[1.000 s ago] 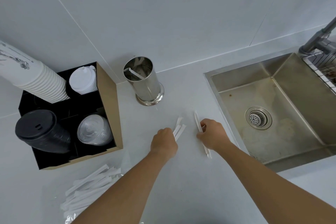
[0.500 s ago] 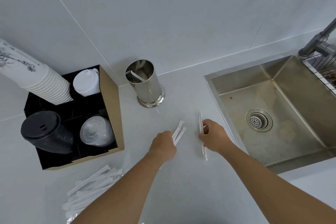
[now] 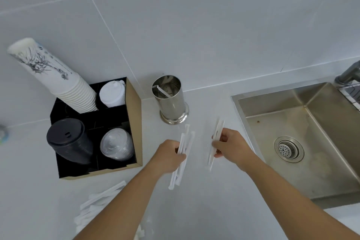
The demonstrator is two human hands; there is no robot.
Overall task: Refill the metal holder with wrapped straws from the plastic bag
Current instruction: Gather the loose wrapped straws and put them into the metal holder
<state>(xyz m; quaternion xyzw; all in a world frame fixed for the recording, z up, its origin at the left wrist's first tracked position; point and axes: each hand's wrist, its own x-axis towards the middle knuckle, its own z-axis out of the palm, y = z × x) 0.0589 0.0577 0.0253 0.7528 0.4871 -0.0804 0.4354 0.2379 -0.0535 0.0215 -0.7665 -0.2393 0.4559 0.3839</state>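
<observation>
The shiny metal holder (image 3: 171, 101) stands upright by the wall, with one white wrapped straw leaning inside it. My left hand (image 3: 168, 155) grips a small bunch of wrapped straws (image 3: 184, 154), held upright above the counter, just below the holder. My right hand (image 3: 230, 145) holds a few more wrapped straws (image 3: 216, 138), blurred, to the right of the holder. The clear plastic bag with loose wrapped straws (image 3: 101, 199) lies on the counter at the lower left, partly hidden by my left forearm.
A cardboard organizer (image 3: 134, 122) to the left holds a stack of paper cups (image 3: 58, 80), white lids, black lids and clear lids. A steel sink (image 3: 303, 138) with a drain lies to the right, a faucet base at its far corner.
Both hands have lifted their straws off the counter and now hold them more upright. The view has tilted up, showing more wall.
</observation>
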